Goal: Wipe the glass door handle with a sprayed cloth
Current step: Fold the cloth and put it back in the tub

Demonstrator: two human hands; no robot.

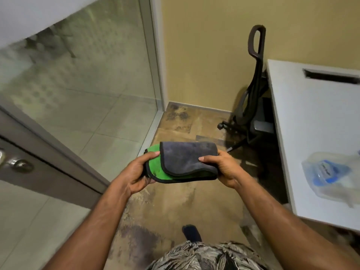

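Observation:
A folded cloth (183,162), grey on one face and green on the other with a black hem, is held flat in front of me over the floor. My left hand (140,172) grips its left end, thumb on top. My right hand (222,168) pinches its right end, thumb on the grey face. The glass door (81,78) stands at the left, and its metal handle (17,162) sits at the far left edge, well apart from both hands.
A white table (311,121) stands at the right, with a clear plastic spray bottle with a blue label (329,172) lying on it. A black office chair (251,106) is pushed against the yellow wall behind the table. Brown patterned floor lies underfoot.

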